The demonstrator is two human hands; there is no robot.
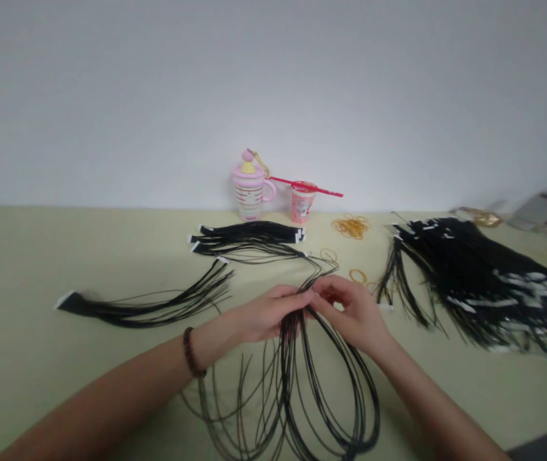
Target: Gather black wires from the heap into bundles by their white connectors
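The person's left hand (278, 312) and right hand (350, 312) meet at the middle, thumbs and fingertips pinched close together. Both bare forearms slant inward from the lower corners (the left wrist (201, 349) wears a dark beaded bracelet), and the right fingers curl inward.

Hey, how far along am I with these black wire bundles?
The gathered bundles near the mug may be done, laid side by side. In hand: your left hand and right hand pinch a looped bundle. Probably left: the big pile on the right, and the fanned-out bundle on the left. I can't tell for certain.
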